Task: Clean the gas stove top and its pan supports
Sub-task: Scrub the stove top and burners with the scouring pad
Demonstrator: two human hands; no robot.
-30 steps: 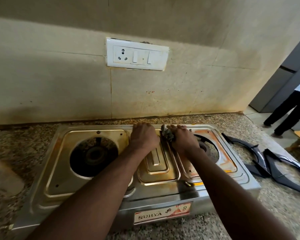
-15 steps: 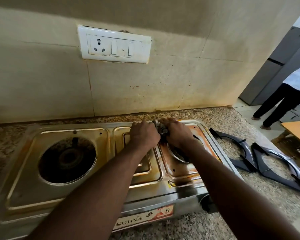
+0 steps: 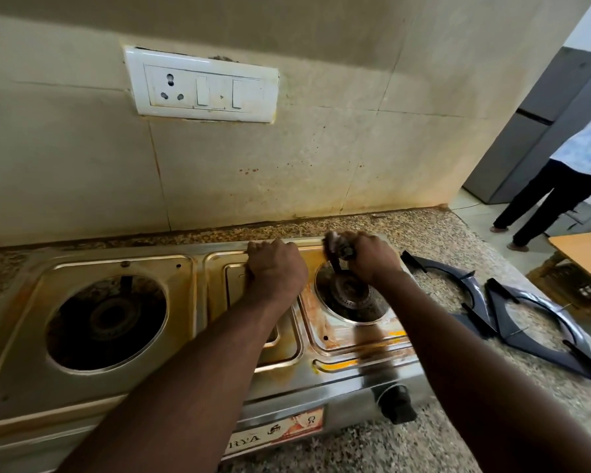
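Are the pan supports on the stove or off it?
Off. Both pan supports lie on the counter right of the stove; the burners stand bare.

Left hand [image 3: 276, 268] curled; right hand [image 3: 372, 260] grips, apparently, a scrubber [image 3: 337, 246].

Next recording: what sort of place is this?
Most likely a home kitchen: a stained two-burner gas stove sits on a speckled granite counter backed by a tiled wall with a switch-and-socket plate, and two removed pan supports lie beside it.
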